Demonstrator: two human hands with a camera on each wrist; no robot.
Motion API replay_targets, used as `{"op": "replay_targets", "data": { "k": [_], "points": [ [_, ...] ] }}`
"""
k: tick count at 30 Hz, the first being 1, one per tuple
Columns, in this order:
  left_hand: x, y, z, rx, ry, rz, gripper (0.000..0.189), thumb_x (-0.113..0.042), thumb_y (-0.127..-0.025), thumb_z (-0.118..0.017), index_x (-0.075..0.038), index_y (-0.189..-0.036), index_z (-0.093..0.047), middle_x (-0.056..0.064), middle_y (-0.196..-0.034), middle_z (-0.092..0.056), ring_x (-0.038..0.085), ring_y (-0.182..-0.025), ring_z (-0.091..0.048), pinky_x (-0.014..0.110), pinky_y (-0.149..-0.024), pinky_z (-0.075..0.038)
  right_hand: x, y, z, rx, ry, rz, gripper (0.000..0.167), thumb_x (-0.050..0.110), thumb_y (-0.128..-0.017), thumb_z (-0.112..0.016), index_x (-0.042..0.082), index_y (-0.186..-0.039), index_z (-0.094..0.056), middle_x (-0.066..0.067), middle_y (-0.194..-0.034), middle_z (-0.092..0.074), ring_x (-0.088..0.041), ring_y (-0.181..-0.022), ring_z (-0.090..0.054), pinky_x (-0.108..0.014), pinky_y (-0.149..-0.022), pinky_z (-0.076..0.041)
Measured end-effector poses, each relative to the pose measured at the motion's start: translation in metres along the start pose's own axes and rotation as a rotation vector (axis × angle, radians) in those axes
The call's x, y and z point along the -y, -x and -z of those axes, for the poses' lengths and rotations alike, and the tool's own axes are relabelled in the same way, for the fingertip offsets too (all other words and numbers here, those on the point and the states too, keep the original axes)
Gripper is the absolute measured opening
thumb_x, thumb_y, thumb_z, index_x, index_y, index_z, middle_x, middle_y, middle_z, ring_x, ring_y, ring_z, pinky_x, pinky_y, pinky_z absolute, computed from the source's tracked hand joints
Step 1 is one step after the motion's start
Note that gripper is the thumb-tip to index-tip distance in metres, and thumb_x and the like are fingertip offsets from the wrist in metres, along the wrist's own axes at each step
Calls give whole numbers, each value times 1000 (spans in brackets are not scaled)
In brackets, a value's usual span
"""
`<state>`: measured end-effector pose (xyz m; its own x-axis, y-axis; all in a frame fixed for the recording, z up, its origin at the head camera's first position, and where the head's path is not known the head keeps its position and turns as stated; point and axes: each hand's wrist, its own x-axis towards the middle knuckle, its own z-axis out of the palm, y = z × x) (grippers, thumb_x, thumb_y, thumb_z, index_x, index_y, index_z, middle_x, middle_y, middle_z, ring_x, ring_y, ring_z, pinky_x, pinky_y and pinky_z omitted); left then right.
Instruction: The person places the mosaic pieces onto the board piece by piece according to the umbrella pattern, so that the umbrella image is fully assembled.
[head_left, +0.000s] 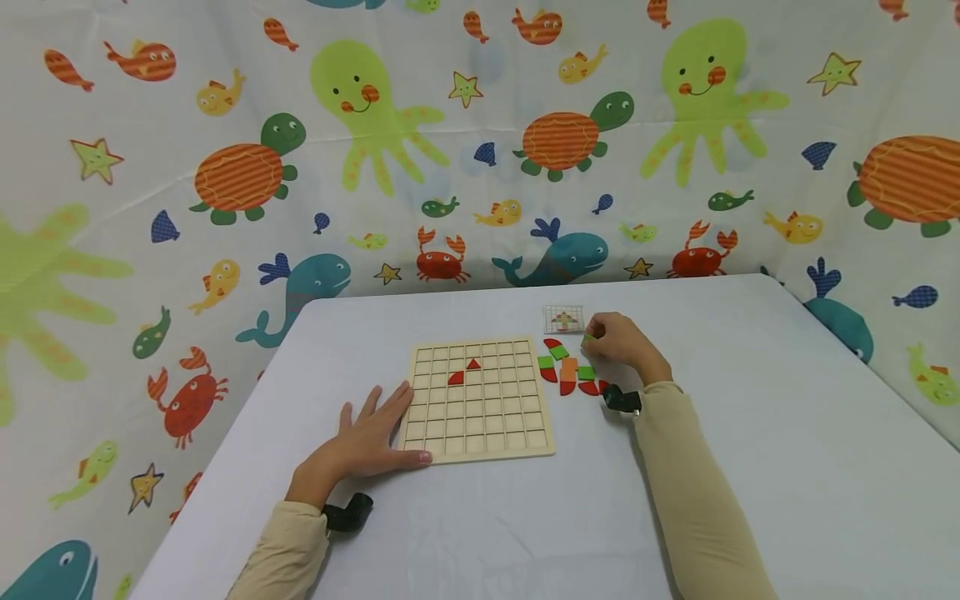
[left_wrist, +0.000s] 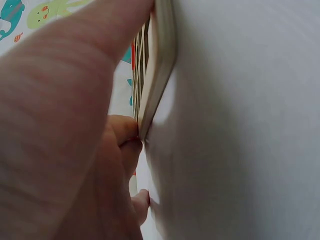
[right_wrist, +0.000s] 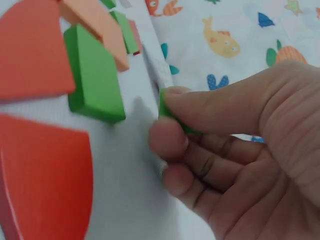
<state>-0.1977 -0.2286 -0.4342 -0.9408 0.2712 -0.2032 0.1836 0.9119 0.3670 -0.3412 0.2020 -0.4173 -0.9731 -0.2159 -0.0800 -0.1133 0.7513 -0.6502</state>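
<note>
- The step in hand looks like picking a piece for the board: the right hand (head_left: 617, 337) pinches a small green block (right_wrist: 162, 106) between thumb and fingertip, the other fingers folded in.
- The green block is right of the wooden grid board (head_left: 480, 429), beside the pattern card (head_left: 553, 328), at the far end of the loose red, green and orange pieces (head_left: 569, 367).
- The next move would likely call for carrying it left and squaring it into a cell near the red quarter-round (head_left: 457, 379) and red triangle (head_left: 474, 364), the only pieces on the board.
- The right forearm reaches far and slightly left, wrist bent inward over the pieces.
- The left hand (head_left: 363, 437) grasps nothing: its fingers spread along the board's left edge, thumb at the near-left corner, apparently steadying it.
- Whether the green block touches the table (head_left: 480, 525) cannot be told.
</note>
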Motion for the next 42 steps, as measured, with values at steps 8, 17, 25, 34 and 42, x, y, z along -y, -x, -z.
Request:
{"op": "replay_targets", "data": {
  "k": [8, 17, 25, 34, 42],
  "points": [
    [-1, 1, 0, -2, 1, -9, 121, -71, -83, -78, -8, -171, -24, 14, -178, -16, 52, -160, -1, 79, -117, 6, 22, 0, -7, -70, -115, 111, 26, 8, -107, -64, -5, -127, -72, -19, -112, -72, -31, -91, -67, -48, -98, -56],
    [0, 1, -3, -5, 0, 0, 122, -72, -83, -78, -9, -171, -23, 13, -178, -17, 51, -161, -1, 79, -118, 6, 46, -2, -19, -78, -144, 212, 27, 3, -105, -61, -6, -127, -73, -19, -114, -74, -31, -95, -72, -50, -101, -55],
    [1, 1, -2, -6, 3, -3, 122, -71, -83, -78, -8, -171, -24, 14, -178, -17, 52, -160, -2, 79, -118, 6, 66, -2, -31, -27, -190, 294, 28, 2, -105, -61, -6, -128, -73, -17, -108, -76, -32, -89, -74, -40, -81, -60],
    [0, 0, 1, -5, -2, -9, 122, -71, -83, -78, -8, -171, -23, 14, -178, -17, 51, -161, -2, 79, -117, 6, 85, -2, -50, 26, -189, 328, 19, 4, -105, -66, -3, -119, -75, -10, -97, -76, -27, -82, -75, -40, -86, -59],
    [-2, 1, 1, -1, 6, 0, 121, -70, -83, -79, -9, -171, -23, 13, -178, -17, 51, -161, -1, 79, -118, 6, 97, -4, -70, 104, -183, 438, 14, 3, -103, -67, -4, -113, -75, -7, -94, -76, -20, -74, -73, -36, -82, -60]
  ]
}}
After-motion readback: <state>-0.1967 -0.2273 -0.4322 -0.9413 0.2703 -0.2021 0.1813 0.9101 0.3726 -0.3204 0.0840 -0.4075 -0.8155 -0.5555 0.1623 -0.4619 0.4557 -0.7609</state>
